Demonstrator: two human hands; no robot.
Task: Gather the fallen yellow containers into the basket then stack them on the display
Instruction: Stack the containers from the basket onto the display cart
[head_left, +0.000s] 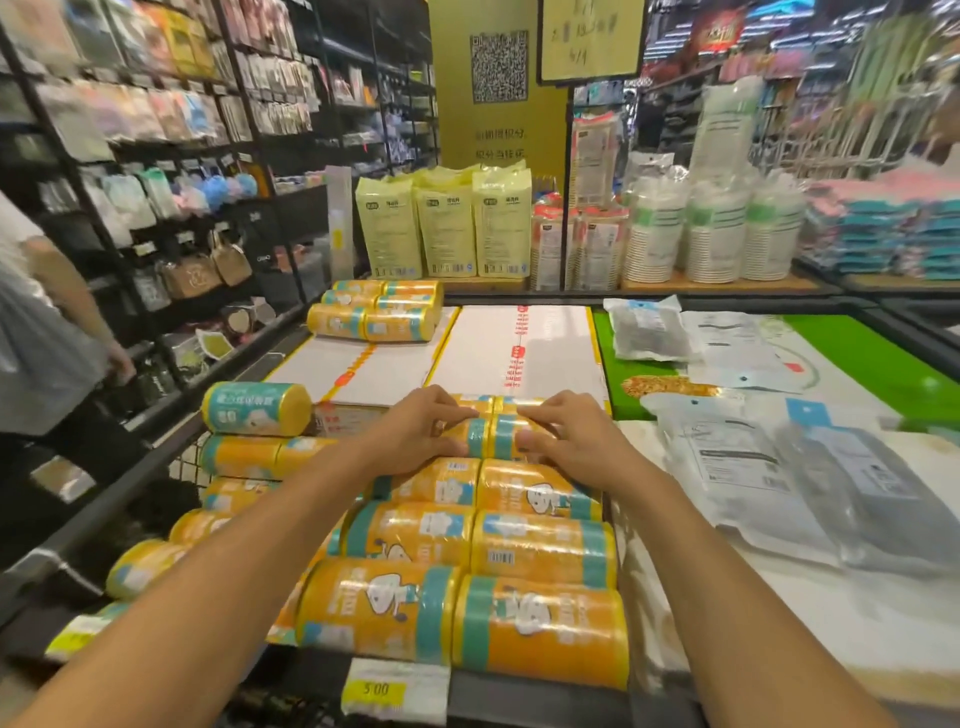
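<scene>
Clamped with left grip (415, 434) and right grip (569, 441) round two yellow containers (491, 436) lying between, probably light, stiff, slick-wrapped, best taken across the barrel.

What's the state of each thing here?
Left hand: grips left yellow container.
Right hand: grips right yellow container.
Front yellow containers: on their sides, in rows.
Back yellow containers: on their sides, stacked.
Cardboard boxes: closed, taped.
Paper cups: nested, wrapped.
</scene>
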